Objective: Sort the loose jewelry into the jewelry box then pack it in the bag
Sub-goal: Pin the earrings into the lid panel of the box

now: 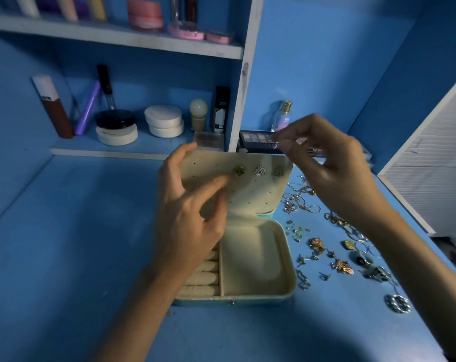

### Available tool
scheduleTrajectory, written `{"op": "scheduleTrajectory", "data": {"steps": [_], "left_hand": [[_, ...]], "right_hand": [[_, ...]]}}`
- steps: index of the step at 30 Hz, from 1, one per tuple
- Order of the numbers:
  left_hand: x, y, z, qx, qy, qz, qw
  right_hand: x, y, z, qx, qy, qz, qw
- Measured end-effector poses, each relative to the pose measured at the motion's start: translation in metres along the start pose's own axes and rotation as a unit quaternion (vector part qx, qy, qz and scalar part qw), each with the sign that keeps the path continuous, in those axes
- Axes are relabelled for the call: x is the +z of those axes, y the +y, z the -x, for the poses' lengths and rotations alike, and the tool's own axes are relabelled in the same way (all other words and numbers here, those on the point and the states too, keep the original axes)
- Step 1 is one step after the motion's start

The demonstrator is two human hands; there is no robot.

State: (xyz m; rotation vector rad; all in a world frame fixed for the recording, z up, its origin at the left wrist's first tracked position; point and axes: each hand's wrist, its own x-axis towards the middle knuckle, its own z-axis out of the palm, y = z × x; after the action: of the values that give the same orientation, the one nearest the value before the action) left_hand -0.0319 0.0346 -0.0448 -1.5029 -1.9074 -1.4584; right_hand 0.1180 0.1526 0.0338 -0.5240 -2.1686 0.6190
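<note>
My left hand (193, 205), fingers straight, is pressing the green-stoned gold stud earring (239, 171) against the cream jewelry box's (250, 257) raised lid. My right hand (326, 163) is hovering up-right of it, fingertips pinching together, perhaps on something tiny.

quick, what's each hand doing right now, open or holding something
Left hand: open, index fingertip touching the green stud earring on the cream box lid.
Right hand: thumb and forefinger pinched together; anything between them too small to tell.
</note>
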Motion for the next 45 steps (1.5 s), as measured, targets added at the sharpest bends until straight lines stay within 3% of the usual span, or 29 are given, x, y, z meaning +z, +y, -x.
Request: {"op": "scheduleTrajectory", "data": {"steps": [4,12,15,17,18,19,20,22,24,26,29,34,40,45], "left_hand": [[-0.001,0.001,-0.001,-0.007,-0.007,0.001,1.000],[-0.001,0.005,-0.003,-0.046,-0.045,-0.068,0.996],[-0.004,0.012,-0.004,-0.022,-0.011,-0.082,0.996],[-0.006,0.023,-0.002,-0.036,0.015,-0.042,0.998],[-0.006,0.031,0.000,-0.087,0.011,0.034,0.996],[-0.008,0.041,-0.001,-0.181,-0.005,0.153,0.971],[-0.009,0.049,-0.004,-0.295,-0.029,0.290,0.910],[-0.009,0.058,-0.011,-0.473,-0.038,0.496,0.727],[-0.014,0.062,-0.020,-0.542,-0.001,0.596,0.593],[-0.021,0.064,-0.027,-0.557,0.045,0.646,0.521],[-0.031,0.069,-0.034,-0.569,0.073,0.664,0.479],[-0.036,0.071,-0.029,-0.600,0.054,0.656,0.455],[-0.042,0.075,-0.007,-0.593,0.065,0.661,0.455],[-0.039,0.078,0.011,-0.598,0.074,0.634,0.485]], "right_hand": [[0.015,-0.013,-0.007,-0.050,-0.093,0.028,0.994],[0.020,-0.006,-0.014,-0.023,-0.109,0.043,0.993],[0.021,-0.006,-0.017,-0.001,-0.116,0.034,0.993],[0.022,-0.006,-0.018,0.003,-0.115,0.035,0.993],[0.023,-0.005,-0.018,0.002,-0.115,0.038,0.993],[0.023,-0.005,-0.018,-0.001,-0.115,0.041,0.993],[0.023,-0.005,-0.017,-0.005,-0.115,0.044,0.992],[0.023,-0.005,-0.016,-0.011,-0.114,0.041,0.993],[0.021,-0.006,-0.013,-0.011,-0.114,0.036,0.993],[0.019,-0.007,-0.010,-0.014,-0.114,0.034,0.993],[0.015,-0.009,-0.004,-0.027,-0.115,0.032,0.992],[0.005,-0.020,0.008,-0.029,-0.124,0.018,0.992],[-0.006,-0.036,0.035,-0.029,-0.150,0.029,0.988],[-0.012,-0.045,0.057,-0.034,-0.185,0.022,0.982]]}}
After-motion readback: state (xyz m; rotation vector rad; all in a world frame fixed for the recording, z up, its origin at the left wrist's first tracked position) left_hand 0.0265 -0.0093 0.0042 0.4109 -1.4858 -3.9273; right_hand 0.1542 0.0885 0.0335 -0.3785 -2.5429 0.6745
